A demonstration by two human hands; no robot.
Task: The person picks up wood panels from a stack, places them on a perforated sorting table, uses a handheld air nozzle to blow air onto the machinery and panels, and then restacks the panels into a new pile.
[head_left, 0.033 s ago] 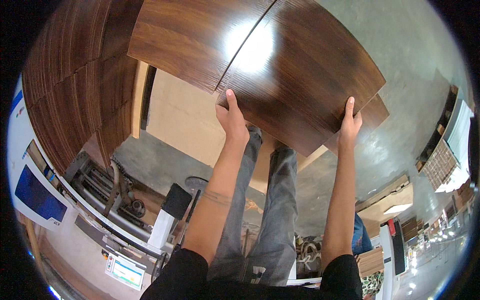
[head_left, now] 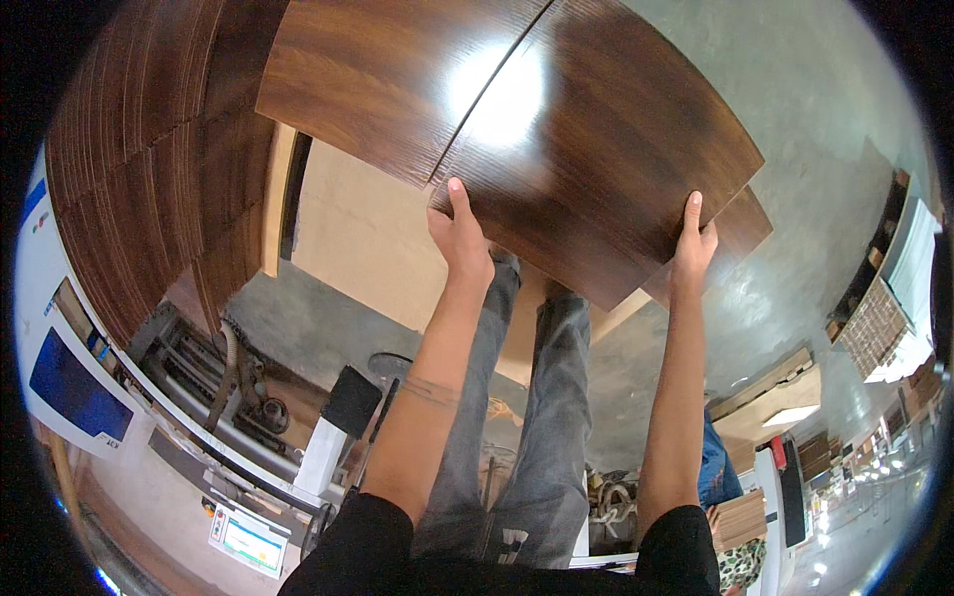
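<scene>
A dark brown wood-grain board (head_left: 596, 149) with a glossy face lies before me. My left hand (head_left: 459, 233) grips its near left corner, thumb on top and fingers hidden beneath. On the near right edge my right hand (head_left: 694, 238) holds the same board, thumb up along the face. Beside it on the left lies a second matching board (head_left: 358, 89), with a narrow dark gap between the two. Part of another brown board (head_left: 730, 233) shows below the right end of the held one.
Tall stacks of brown boards (head_left: 129, 189) stand at the left. Beneath the boards is a tan sheet (head_left: 358, 238) on the grey floor. A white machine with rollers (head_left: 199, 368) and a small screen (head_left: 248, 541) is at lower left. At lower right a person in blue (head_left: 717, 472) is near stacked panels (head_left: 743, 519).
The held board and my hands have barely shifted. At lower right the other person's hand has come into sight beside the stacked panels.
</scene>
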